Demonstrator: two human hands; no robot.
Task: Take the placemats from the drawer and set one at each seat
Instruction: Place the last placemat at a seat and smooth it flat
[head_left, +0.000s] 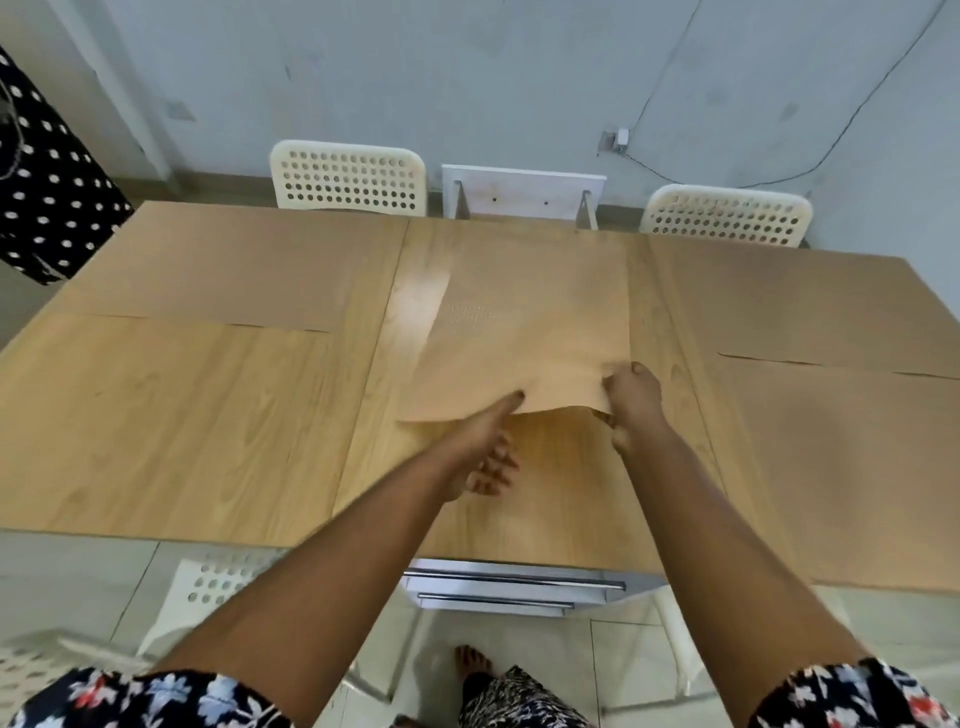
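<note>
A tan placemat (524, 322) lies in the middle of the wooden table (171, 431), its near edge lifted off the top. My right hand (634, 400) grips that edge at the near right corner. My left hand (485, 452) has one digit on top of the near edge and its other fingers spread just below it. Three more tan placemats lie flat: one at the far left (249, 265), one at the far right (800, 301) and one at the near right (852, 467). The white drawer unit (514, 590) with chrome handles sits under the table's near edge.
Two white perforated chairs stand at the far side, one left (348, 176) and one right (727, 215), with a white shelf piece (522, 189) between them. Another white chair (218, 587) is at the near left. Polka-dot fabric (47, 171) hangs at the left. My foot (470, 662) is on the tiled floor.
</note>
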